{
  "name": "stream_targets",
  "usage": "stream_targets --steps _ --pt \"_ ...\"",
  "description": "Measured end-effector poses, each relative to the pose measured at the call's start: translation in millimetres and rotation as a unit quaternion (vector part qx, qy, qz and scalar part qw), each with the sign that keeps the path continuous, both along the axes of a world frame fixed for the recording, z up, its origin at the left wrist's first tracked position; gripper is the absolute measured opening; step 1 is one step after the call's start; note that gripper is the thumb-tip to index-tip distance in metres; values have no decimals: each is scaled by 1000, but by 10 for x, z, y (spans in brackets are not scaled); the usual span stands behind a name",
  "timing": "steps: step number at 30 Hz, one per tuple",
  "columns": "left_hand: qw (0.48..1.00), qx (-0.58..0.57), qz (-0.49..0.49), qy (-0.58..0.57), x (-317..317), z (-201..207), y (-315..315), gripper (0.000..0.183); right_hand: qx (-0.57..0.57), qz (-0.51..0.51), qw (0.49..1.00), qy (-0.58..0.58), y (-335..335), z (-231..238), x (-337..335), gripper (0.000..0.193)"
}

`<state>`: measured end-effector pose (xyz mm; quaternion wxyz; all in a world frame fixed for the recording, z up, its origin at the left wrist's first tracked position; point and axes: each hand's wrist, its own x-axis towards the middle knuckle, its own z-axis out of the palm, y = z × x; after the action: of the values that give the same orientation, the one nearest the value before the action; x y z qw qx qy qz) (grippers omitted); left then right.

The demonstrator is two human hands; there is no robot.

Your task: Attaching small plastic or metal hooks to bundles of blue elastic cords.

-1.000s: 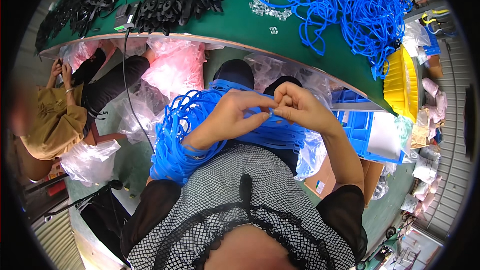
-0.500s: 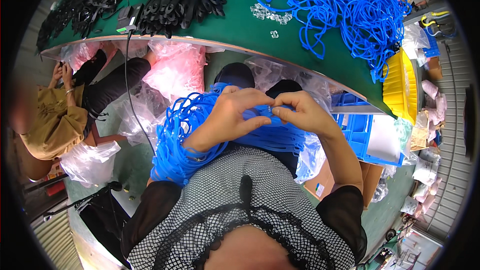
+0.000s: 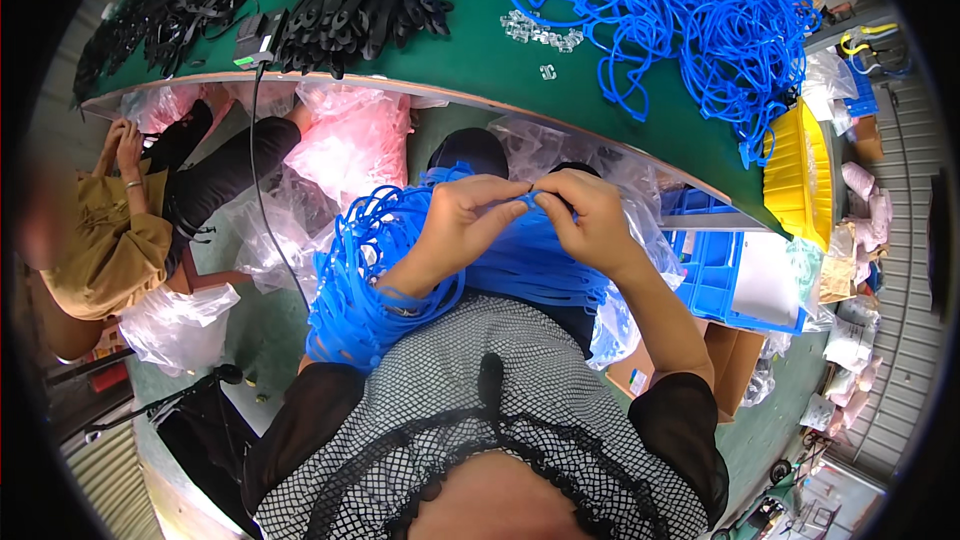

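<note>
Presently wearing a black-and-white latticed top [image 3: 465, 345] with sheer black sleeves [image 3: 680, 430], nearest of all. Carrying a thick bundle of glossy blue looped bands [image 3: 370, 255] around the left forearm [image 3: 403, 281] and over the lap, short of the near edge of the green-topped desk [image 3: 470, 62]. Pinching a thin blue strand [image 3: 529, 198], thumb to forefinger, in the left grip [image 3: 447, 227]; pinching it likewise in the right grip [image 3: 590, 222], fingertips almost meeting; cannot tell its exact shape. Beyond, to the right: an open brown cardboard box [image 3: 737, 360] and, under the desk's right end, a blue plastic crate [image 3: 708, 280]. Under the near edge, left of centre: a bulging pink plastic bag [image 3: 355, 140]. On the desk, just in from the near edge: one small clear plastic clip [image 3: 547, 72], then a scatter of similar clips [image 3: 540, 35]. By the right corner: a ridged yellow plastic tray [image 3: 797, 175] and, inward, a sprawling heap of tangled blue cords [image 3: 715, 40]. Left along the near edge: a small black box [image 3: 253, 38] beside a bundle of flat black straps [image 3: 360, 15].
</note>
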<state>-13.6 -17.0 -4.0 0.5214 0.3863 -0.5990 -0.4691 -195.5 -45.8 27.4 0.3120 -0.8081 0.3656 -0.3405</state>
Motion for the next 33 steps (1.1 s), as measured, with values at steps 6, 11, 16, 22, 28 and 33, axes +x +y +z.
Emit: stream_targets --steps 6,11,16,22,28,33 --pt "989 112 -25 90 5 6 20 16 -68 -27 996 41 7 -2 60 7" --pt "988 143 -34 35 45 120 26 21 -128 -11 989 69 71 96 47 9" --pt "980 3 -51 -190 119 235 21 24 -165 5 982 89 120 160 53 13" --pt "966 -137 17 -220 89 283 70 15 -103 12 991 85 164 297 36 9" --pt "933 -201 76 -289 91 336 99 14 120 39 992 32 110 237 -21 14" --pt "945 -189 81 -253 76 263 100 15 497 55 854 -144 65 103 -11 24"
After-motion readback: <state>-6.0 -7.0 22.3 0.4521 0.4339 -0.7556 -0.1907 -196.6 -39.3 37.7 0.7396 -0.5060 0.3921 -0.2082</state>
